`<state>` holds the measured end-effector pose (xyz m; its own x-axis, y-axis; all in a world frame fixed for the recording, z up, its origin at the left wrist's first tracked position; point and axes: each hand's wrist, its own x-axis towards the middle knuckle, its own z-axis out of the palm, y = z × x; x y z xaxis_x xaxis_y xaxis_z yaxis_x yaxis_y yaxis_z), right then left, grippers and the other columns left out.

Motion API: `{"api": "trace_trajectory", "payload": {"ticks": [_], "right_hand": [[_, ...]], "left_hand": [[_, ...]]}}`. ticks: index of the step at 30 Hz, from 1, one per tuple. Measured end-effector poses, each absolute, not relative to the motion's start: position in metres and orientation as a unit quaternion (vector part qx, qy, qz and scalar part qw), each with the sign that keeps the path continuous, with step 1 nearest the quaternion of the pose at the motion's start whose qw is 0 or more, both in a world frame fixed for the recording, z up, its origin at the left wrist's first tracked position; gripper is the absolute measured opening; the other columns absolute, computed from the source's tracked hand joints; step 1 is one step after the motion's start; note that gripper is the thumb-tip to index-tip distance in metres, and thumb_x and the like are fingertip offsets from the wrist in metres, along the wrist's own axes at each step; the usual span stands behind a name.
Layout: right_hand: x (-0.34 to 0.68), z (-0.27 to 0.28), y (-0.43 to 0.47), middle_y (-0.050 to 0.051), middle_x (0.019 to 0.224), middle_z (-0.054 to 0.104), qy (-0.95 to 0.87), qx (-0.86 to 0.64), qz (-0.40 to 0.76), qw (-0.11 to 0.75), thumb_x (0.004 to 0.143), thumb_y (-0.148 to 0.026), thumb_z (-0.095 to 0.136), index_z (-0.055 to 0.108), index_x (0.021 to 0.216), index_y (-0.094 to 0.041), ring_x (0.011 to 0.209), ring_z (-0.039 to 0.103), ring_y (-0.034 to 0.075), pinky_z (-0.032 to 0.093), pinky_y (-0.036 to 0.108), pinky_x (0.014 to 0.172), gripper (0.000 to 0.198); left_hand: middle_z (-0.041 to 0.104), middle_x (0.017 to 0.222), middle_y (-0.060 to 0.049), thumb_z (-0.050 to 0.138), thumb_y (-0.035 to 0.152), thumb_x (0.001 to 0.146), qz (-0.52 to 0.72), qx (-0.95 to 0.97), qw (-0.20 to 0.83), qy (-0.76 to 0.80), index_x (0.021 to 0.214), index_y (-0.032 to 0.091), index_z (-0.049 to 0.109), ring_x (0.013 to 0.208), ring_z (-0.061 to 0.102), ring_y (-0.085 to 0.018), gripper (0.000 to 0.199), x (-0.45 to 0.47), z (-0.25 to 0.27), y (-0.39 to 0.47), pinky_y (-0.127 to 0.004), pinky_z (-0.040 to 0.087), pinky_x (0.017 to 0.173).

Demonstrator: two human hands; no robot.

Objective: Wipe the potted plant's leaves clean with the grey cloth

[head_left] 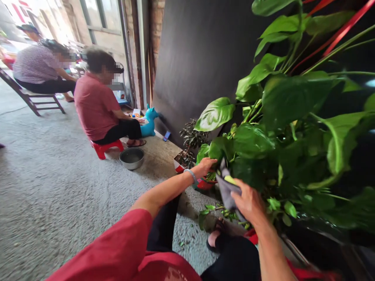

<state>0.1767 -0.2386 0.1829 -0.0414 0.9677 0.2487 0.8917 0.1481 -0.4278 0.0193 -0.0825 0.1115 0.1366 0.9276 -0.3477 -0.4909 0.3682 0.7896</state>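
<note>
left hand: my left hand (pixel 207 165) is at centre frame, fingers curled under the big glossy green heart-shaped leaves of the potted plant (pixel 252 142), propping one from below.
right hand: my right hand (pixel 249 203), lower centre-right, is closed around a soft grey cloth (pixel 226 187), its top edge lying against the foliage.
where the cloth is: between my two hands, just below the propped leaf, touching the greenery.
how the cloth handles: i judge it light, limp and easy to bunch; best held in a wad in the palm.
how the leaves handle: thin, bendy and easy to tear, on slender stalks; best supported flat from beneath, not pinched.
counts: one cloth, two hands of mine, one large leafy plant, too many leaves to count.
on the floor: one round grey metal bowl (pixel 131 157) left of centre, one small dark-leaved plant in a red and white pot (pixel 189 150), scattered leaf bits (pixel 225 212) near my sandalled foot (pixel 215 236).
others: two people seated in the upper left, one on a low red plastic stool (pixel 105 148).
</note>
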Motion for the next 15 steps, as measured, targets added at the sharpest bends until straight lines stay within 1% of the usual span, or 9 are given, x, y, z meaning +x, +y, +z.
{"api": "trace_trajectory", "payload": {"ticks": [2,4,6,8,9,10,12,13,15], "right_hand": [[0.190,0.173,-0.266,0.015,0.113,0.081,-0.725,-0.634,0.137,0.231,0.081,-0.032,0.057,0.077,0.121,-0.017,0.108,0.077,0.036,0.061,0.051,0.099,0.048],[0.193,0.188,-0.291,0.012,0.124,0.080,-0.724,-0.610,0.156,0.282,0.087,-0.040,0.059,0.076,0.127,-0.020,0.115,0.076,0.032,0.059,0.049,0.104,0.048],[0.184,0.220,-0.297,0.010,0.128,0.079,-0.705,-0.589,0.097,0.383,0.092,-0.048,0.063,0.073,0.132,-0.023,0.117,0.075,0.030,0.057,0.046,0.109,0.049],[0.170,0.247,-0.276,0.011,0.129,0.077,-0.675,-0.559,-0.002,0.481,0.093,-0.047,0.066,0.073,0.132,-0.024,0.120,0.073,0.030,0.055,0.046,0.111,0.047],[0.164,0.252,-0.260,0.013,0.131,0.076,-0.669,-0.539,-0.035,0.511,0.092,-0.045,0.064,0.073,0.131,-0.022,0.122,0.071,0.031,0.053,0.048,0.113,0.046],[0.159,0.250,-0.244,0.015,0.130,0.076,-0.675,-0.530,-0.044,0.511,0.091,-0.041,0.061,0.073,0.130,-0.020,0.123,0.071,0.033,0.052,0.050,0.113,0.046],[0.155,0.227,-0.222,0.019,0.126,0.076,-0.687,-0.579,0.012,0.439,0.083,-0.033,0.057,0.075,0.127,-0.018,0.118,0.072,0.037,0.054,0.055,0.108,0.049],[0.155,0.209,-0.220,0.018,0.121,0.078,-0.696,-0.598,0.062,0.393,0.082,-0.034,0.055,0.076,0.124,-0.019,0.115,0.074,0.038,0.056,0.056,0.106,0.049],[0.165,0.173,-0.234,0.016,0.110,0.081,-0.703,-0.604,0.109,0.359,0.081,-0.038,0.055,0.080,0.112,-0.022,0.106,0.078,0.037,0.062,0.052,0.098,0.043]], "left_hand": [[0.066,0.069,0.001,0.075,0.012,0.089,0.491,0.249,0.716,0.430,0.081,0.016,0.063,0.064,0.064,-0.013,0.015,0.013,0.107,-0.079,-0.029,0.060,0.074],[0.065,0.066,0.001,0.076,0.012,0.089,0.488,0.244,0.720,0.429,0.078,0.016,0.061,0.060,0.063,-0.012,0.019,0.013,0.102,-0.077,-0.027,0.058,0.070],[0.064,0.064,0.001,0.076,0.013,0.089,0.484,0.244,0.723,0.428,0.076,0.016,0.060,0.058,0.062,-0.012,0.022,0.018,0.099,-0.078,-0.027,0.057,0.067],[0.066,0.067,0.000,0.077,0.016,0.089,0.479,0.252,0.726,0.425,0.077,0.015,0.061,0.059,0.063,-0.013,0.020,0.025,0.098,-0.082,-0.027,0.058,0.068],[0.068,0.069,-0.001,0.078,0.017,0.089,0.476,0.259,0.728,0.421,0.080,0.014,0.062,0.061,0.064,-0.013,0.018,0.029,0.099,-0.084,-0.028,0.058,0.069],[0.069,0.071,-0.002,0.077,0.018,0.090,0.474,0.263,0.731,0.414,0.082,0.014,0.064,0.062,0.065,-0.014,0.016,0.031,0.100,-0.086,-0.028,0.058,0.069],[0.068,0.069,-0.001,0.075,0.017,0.090,0.473,0.264,0.735,0.407,0.082,0.014,0.065,0.059,0.063,-0.013,0.013,0.030,0.103,-0.090,-0.026,0.056,0.068],[0.066,0.065,0.000,0.073,0.015,0.091,0.474,0.260,0.735,0.410,0.080,0.014,0.064,0.056,0.061,-0.012,0.014,0.028,0.105,-0.092,-0.025,0.054,0.066],[0.061,0.059,0.001,0.069,0.013,0.091,0.472,0.251,0.733,0.421,0.074,0.016,0.060,0.050,0.055,-0.011,0.020,0.021,0.106,-0.095,-0.024,0.049,0.060]]}}
